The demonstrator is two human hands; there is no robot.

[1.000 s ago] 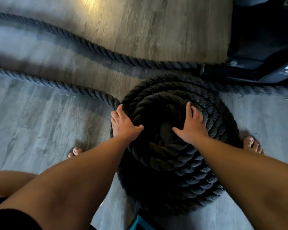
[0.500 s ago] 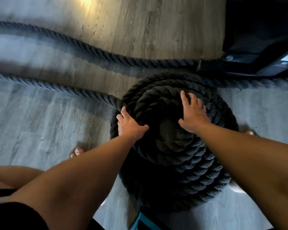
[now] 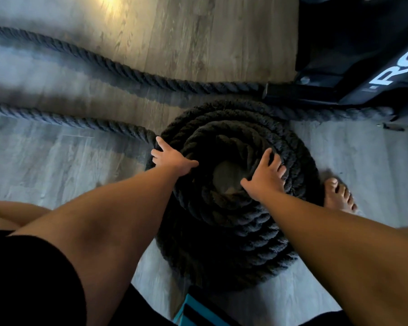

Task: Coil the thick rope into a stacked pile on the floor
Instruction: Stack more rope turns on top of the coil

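Note:
The thick black rope (image 3: 233,231) lies coiled in a stacked round pile on the floor between my feet. My left hand (image 3: 172,158) sits on the pile's left edge where the loose strand (image 3: 85,122) runs in, fingers curled over the outer turns and thumb on top. My right hand (image 3: 266,177) grips the top ring on its right side, thumb toward the centre hole (image 3: 224,177) and fingers spread over the turns. A second loose strand (image 3: 127,69) crosses the floor farther away.
A black gym machine (image 3: 363,55) with white lettering stands at the top right, its base close to the pile. My bare right foot (image 3: 339,194) is beside the coil. A teal and black object (image 3: 193,311) lies just below the pile. Grey wood-look floor (image 3: 57,165) surrounds everything.
My left hand has slid outward to the coil's left edge at the incoming strand. My right hand has come back from the far side of the top ring toward its right side.

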